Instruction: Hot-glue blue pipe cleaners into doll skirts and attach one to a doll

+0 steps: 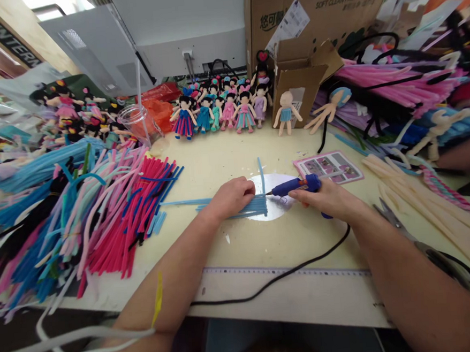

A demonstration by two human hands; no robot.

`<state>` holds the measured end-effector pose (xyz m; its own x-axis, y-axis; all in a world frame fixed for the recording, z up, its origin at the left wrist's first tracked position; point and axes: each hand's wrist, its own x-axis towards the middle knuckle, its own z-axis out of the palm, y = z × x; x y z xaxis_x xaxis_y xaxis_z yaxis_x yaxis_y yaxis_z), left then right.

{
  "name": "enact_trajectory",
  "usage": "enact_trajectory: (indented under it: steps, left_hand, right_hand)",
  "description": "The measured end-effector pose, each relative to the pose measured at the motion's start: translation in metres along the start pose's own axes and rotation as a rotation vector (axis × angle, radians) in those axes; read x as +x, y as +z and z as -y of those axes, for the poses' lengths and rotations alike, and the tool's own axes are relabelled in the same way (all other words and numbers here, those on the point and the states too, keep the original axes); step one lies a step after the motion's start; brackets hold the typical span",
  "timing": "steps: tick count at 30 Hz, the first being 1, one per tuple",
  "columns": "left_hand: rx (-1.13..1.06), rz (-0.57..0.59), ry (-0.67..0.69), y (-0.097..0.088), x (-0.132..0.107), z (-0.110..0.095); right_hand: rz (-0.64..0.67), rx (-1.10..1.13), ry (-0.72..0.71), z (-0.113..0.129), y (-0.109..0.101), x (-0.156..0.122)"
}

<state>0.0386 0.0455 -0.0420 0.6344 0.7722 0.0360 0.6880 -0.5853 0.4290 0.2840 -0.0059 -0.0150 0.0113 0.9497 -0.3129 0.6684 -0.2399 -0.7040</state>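
My right hand [327, 196] is wrapped round a blue hot glue gun [296, 186], its nozzle pointing left at the end of a row of light blue pipe cleaners [251, 207]. My left hand [234, 196] rests on that row with bent fingers, pressing the pipe cleaners down near their right ends. One light blue pipe cleaner [261, 174] stands across the row's right end, running away from me. Beneath them lies a shiny silver oval sheet [281, 211]. The undersides of my left fingertips are hidden.
Bundles of coloured pipe cleaners [112, 211] cover the left side. Small dolls [228, 109] stand at the back beside a cardboard box [298, 69]. Scissors [391, 216] and beige strips [430, 210] lie right. A black cord [282, 274] crosses the ruler strip [242, 272] in front.
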Motion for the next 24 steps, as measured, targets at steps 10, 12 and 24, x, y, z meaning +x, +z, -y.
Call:
enact_trajectory:
  steps: [10,12,24]
  left_hand:
    - [0.017,0.013,-0.019,-0.0001,0.0,-0.0011]
    - [0.016,0.011,-0.016,-0.0002,-0.0003,-0.001]
    - [-0.024,-0.002,-0.031,0.0001,0.0013,-0.0051]
  right_hand:
    - [0.002,0.03,-0.051,0.0005,0.0019,-0.0018]
    - [0.009,0.029,-0.031,0.0016,0.0025,-0.0018]
    - [0.014,-0.02,-0.011,0.0001,0.0039,0.0012]
